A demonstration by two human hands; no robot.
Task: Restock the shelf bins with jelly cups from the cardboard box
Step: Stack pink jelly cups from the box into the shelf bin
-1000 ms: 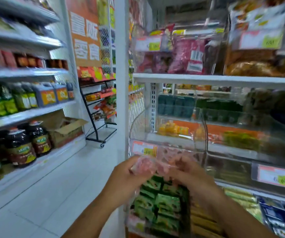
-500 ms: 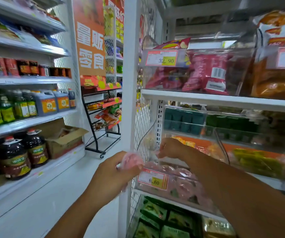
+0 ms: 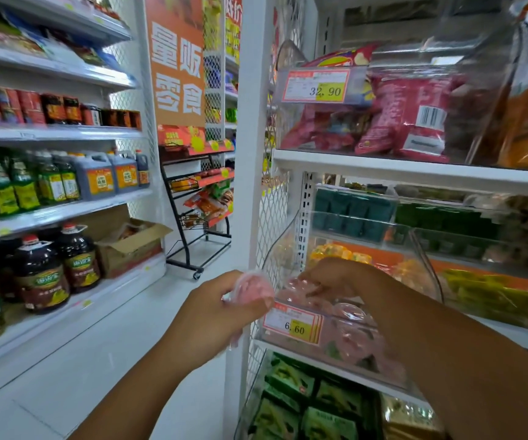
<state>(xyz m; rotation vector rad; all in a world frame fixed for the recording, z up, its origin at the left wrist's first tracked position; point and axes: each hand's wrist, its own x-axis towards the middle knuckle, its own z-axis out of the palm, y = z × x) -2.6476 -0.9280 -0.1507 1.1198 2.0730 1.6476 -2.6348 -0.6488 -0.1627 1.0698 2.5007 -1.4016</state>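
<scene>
My left hand (image 3: 215, 315) grips a pink jelly cup (image 3: 251, 290) in clear wrap, just left of the shelf's white post. My right hand (image 3: 335, 277) reaches into the clear shelf bin (image 3: 291, 341) with the 6.60 price tag, fingers down on the pink jelly cups (image 3: 351, 331) piled inside; whether it still pinches one I cannot tell. The cardboard box of jelly cups is out of view.
A white upright post (image 3: 250, 185) stands between my hands. Neighbouring clear bins hold green (image 3: 348, 214) and orange (image 3: 494, 293) snacks. An open cardboard box (image 3: 132, 246) and oil bottles (image 3: 40, 274) sit on the left shelving. A black wire rack (image 3: 199, 217) stands down the aisle.
My hands have separated; the right moved up and into the bin with the jelly cups while the left stayed outside holding a cup. The view has tilted up.
</scene>
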